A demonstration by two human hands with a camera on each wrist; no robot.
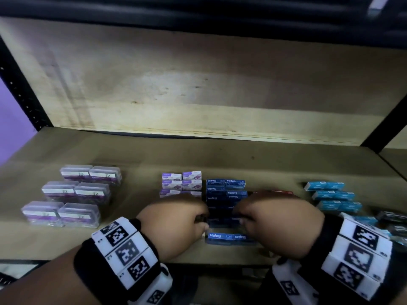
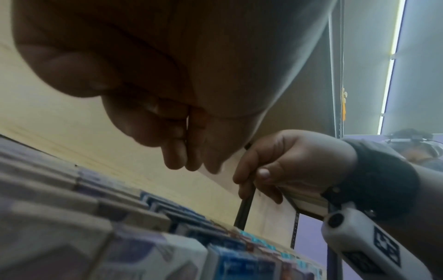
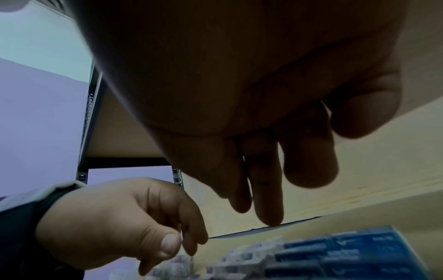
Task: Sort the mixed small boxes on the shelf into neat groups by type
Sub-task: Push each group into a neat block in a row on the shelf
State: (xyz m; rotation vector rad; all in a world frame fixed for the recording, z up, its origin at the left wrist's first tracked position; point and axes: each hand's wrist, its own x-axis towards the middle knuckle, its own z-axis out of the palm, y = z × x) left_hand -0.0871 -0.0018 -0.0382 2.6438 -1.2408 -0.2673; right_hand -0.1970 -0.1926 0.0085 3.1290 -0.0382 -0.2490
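Both hands are hovering over the dark blue boxes [image 1: 225, 192] in the middle of the shelf [image 1: 132, 155]. The left hand [image 1: 174, 227] and the right hand [image 1: 279, 225] are curling their fingers down, close together — pinching nothing. One blue box [image 1: 229, 238] is lying just below them — nearest the front edge.

I'm seeing dark blue Staples boxes [image 1: 225, 190] lying flat mid-shelf, purple-white boxes [image 1: 181, 183] touching their left, clear cases [image 1: 72, 194] far left, light blue boxes [image 1: 332, 197] sitting right.
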